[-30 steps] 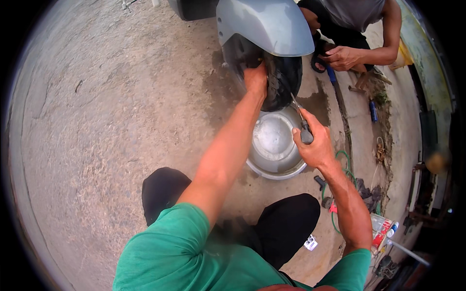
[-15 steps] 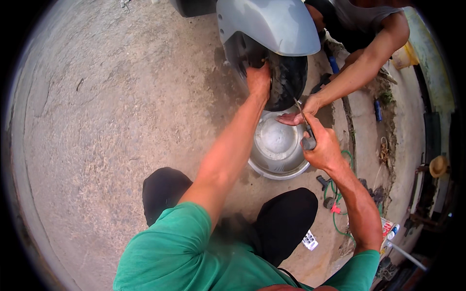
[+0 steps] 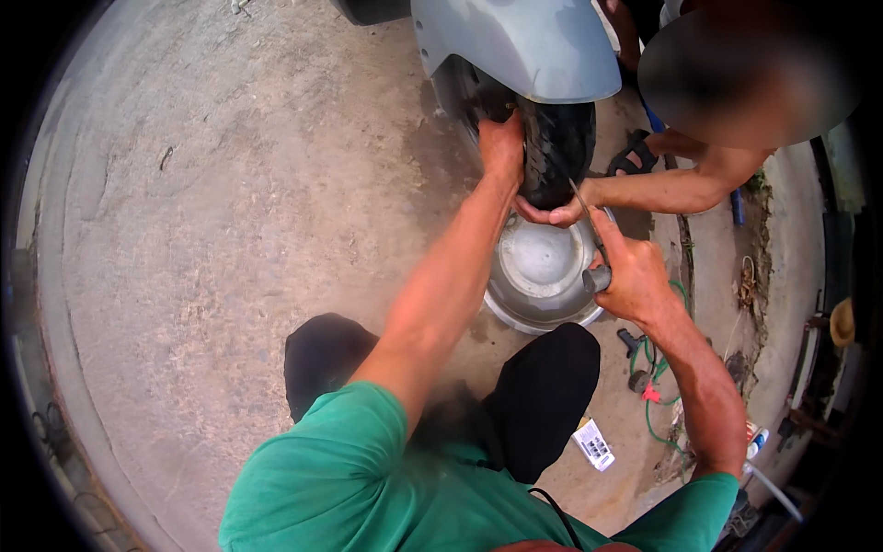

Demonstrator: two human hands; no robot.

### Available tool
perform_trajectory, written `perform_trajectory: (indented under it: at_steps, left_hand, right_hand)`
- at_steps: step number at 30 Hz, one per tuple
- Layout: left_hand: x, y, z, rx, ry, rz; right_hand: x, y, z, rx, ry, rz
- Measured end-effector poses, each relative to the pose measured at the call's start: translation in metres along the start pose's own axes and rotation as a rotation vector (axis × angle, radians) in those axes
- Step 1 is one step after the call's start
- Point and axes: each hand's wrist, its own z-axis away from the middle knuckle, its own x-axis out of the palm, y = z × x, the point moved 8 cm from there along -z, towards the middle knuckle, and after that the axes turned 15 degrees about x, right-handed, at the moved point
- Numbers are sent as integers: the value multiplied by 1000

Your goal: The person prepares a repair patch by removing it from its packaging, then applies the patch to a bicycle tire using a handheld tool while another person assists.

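Note:
A motorbike-type wheel with a black tire [image 3: 559,152] stands below a silver-grey fender [image 3: 515,46]. My left hand [image 3: 501,147] is closed at the tire's left side, its fingers partly hidden beside the rim. In my right hand [image 3: 635,276], a thin metal-shafted tool with a grey handle [image 3: 598,278] points up at the tire's lower right tread. Another person's hand [image 3: 561,213] cups the bottom of the tire, close to the tool's tip. Under the wheel sits a round metal basin [image 3: 541,262].
The other person crouches at the right, a sandaled foot [image 3: 633,155] near the wheel. A green cord [image 3: 651,419] and a black pistol-grip tool [image 3: 631,342] lie right of my knee. A white printed box [image 3: 593,445] rests on the concrete floor [image 3: 212,230].
The other person has leaned in, and their hand has moved from over the basin to under the tire. My right hand and its tool have shifted slightly right and down in view.

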Motion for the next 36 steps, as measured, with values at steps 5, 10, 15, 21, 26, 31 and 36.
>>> perform_trajectory:
  at_steps: [5, 10, 15, 21, 26, 31, 36]
  left_hand:
    - [-8, -14, -9, -35, 46, -93]
    - [-1, 14, 10, -25, -30, 37]
    - [-8, -18, -10, -83, 12, -87]
    - [-2, -1, -2, -22, 17, 11]
    - [-2, 2, 4, -73, 35, -128]
    - [-4, -5, -2, -53, 60, -85]
    - [0, 2, 3, -19, 65, -55]
  right_hand:
    - [3, 1, 1, -44, 164, -459]
    - [29, 12, 5, 85, 171, -857]
    - [56, -4, 13, 488, -120, -1778]
    - [52, -3, 9, 561, -187, -1889]
    - [47, 2, 9, 535, -91, -1639]
    - [5, 5, -5, 107, 174, -774]
    - [-13, -9, -5, 143, -2, -254]
